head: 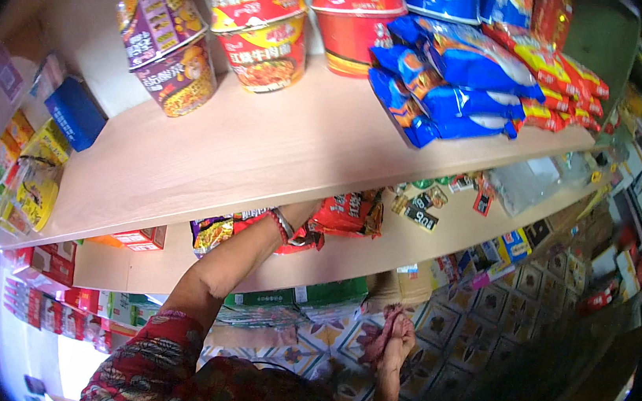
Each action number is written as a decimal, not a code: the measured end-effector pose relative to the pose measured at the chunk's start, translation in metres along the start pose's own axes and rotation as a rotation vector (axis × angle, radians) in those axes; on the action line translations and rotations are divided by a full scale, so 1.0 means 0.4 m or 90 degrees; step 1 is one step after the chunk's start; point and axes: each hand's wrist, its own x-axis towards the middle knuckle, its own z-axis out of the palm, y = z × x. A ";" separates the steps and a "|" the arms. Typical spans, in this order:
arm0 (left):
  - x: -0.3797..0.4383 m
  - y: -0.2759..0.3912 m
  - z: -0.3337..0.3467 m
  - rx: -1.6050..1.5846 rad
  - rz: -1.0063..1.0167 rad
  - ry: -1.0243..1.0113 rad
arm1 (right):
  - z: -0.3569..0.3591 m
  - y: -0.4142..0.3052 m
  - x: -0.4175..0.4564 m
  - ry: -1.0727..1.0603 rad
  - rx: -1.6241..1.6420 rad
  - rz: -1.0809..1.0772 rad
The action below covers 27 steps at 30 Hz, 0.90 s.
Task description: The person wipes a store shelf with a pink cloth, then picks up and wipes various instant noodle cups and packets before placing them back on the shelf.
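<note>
My left arm reaches in beneath the upper wooden shelf board (232, 143). At the wrist is a red beaded bracelet (282, 226). Only the back part of my left hand (300, 213) shows; its fingers are hidden by the board edge and red packets. It is beside a red instant noodle packet (349, 212) on the lower shelf (393, 244). Another noodle packet (213, 234), purple and yellow, lies left of my forearm. Low on the right, my right hand (400, 335) grips a crumpled dark pink cloth (377, 340) above the patterned tile floor (443, 327).
Stacked instant noodle cups (264, 51), blue snack bags (457, 97) and red-yellow packets (565, 91) stand on the upper board. Black price tags (420, 216) lie on the lower shelf. A blue box (76, 116) is at left; green cartons (334, 291) sit below.
</note>
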 end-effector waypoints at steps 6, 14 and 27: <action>-0.079 0.066 -0.020 0.054 0.066 -0.016 | 0.059 -0.165 -0.056 -0.211 0.098 0.020; -0.434 0.123 -0.122 0.031 0.310 -0.067 | 0.076 -0.152 -0.111 -0.185 -0.786 -0.424; -0.700 0.219 -0.509 -0.047 0.372 -0.050 | 0.471 -0.429 -0.382 -0.208 -0.341 -0.486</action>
